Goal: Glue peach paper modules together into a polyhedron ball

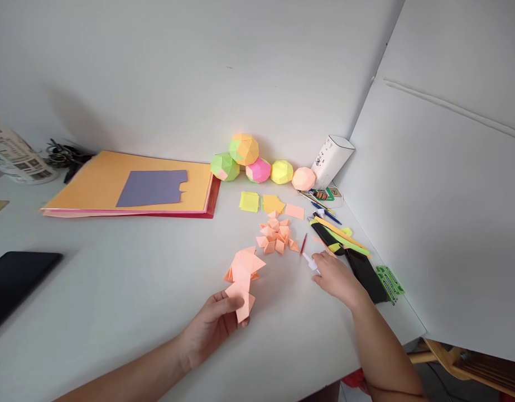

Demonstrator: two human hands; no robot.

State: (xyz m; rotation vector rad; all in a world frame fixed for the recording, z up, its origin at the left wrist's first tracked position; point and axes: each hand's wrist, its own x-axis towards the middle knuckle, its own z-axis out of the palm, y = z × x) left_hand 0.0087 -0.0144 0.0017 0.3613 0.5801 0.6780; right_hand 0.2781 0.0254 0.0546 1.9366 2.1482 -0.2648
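My left hand pinches a chain of folded peach paper pieces between thumb and fingers, above the front of the table. To the right, my right hand has its fingers closed on a small white glue bottle with a tapered nozzle, close to the tabletop. A thin red stick, maybe a pen refill, lies just beyond the nozzle. Between and beyond my hands is a pile of small folded peach paper units. Behind them lie yellow paper squares, orange paper and a peach slip.
Faceted paper balls rest against the back wall, beside a leaning white box. At left are a stack of coloured sheets, a purple sheet and a black tablet. A black pouch lies at right.
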